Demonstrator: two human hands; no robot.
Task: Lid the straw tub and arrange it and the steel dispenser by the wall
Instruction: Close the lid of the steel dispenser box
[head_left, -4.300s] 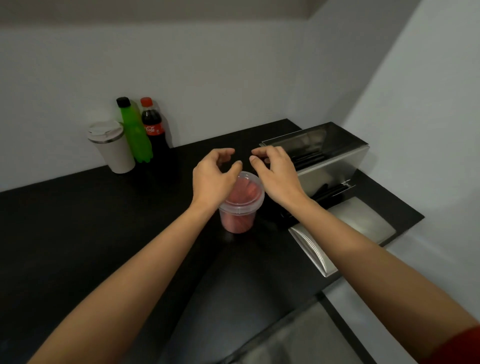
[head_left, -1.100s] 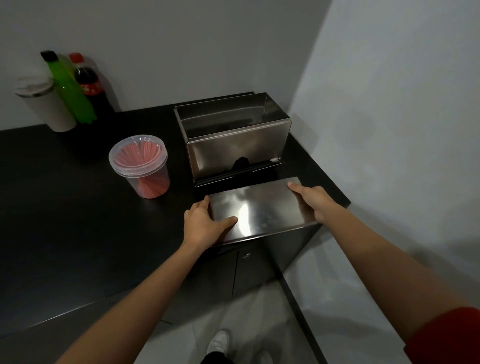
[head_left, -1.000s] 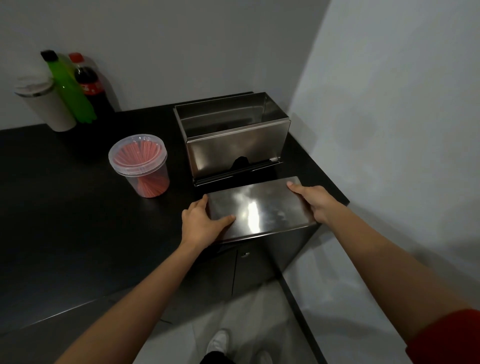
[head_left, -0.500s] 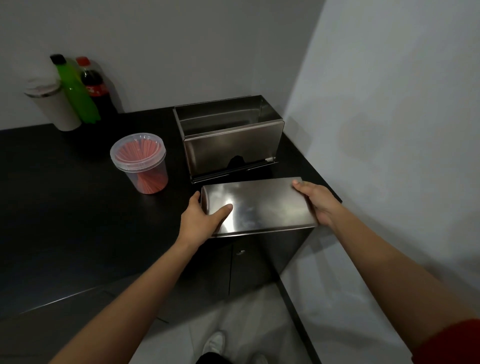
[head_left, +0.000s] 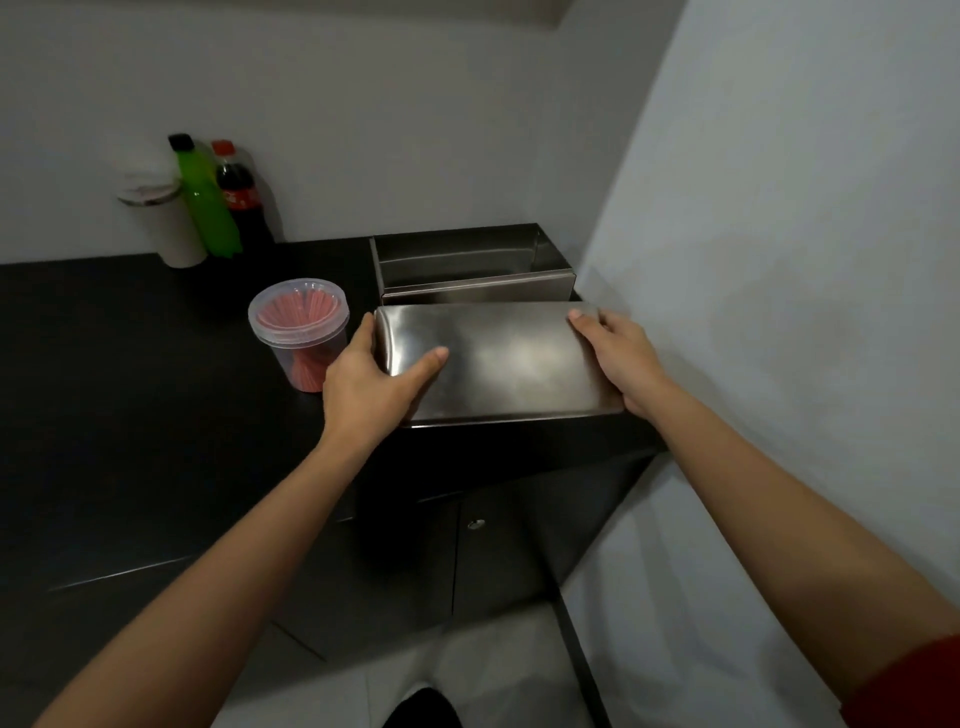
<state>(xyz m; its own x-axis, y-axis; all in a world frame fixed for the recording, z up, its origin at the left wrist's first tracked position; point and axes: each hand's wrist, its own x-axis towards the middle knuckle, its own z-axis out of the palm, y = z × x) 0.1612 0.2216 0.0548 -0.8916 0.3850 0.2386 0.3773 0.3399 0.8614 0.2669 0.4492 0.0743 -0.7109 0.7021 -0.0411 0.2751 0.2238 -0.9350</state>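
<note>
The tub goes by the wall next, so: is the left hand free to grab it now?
Probably not yet: the left hand grips the steel lid with the right hand. The straw tub stands unobstructed just beside it.

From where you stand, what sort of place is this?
Probably a drinks or service counter in a café or pantry corner: a black countertop over cabinets, a steel dispenser whose lid both hands hold, a lidded tub of red straws, soda bottles by the wall.

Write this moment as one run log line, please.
left hand: holds steel lid | right hand: holds steel lid | dispenser box: open | straw tub: lidded
</note>
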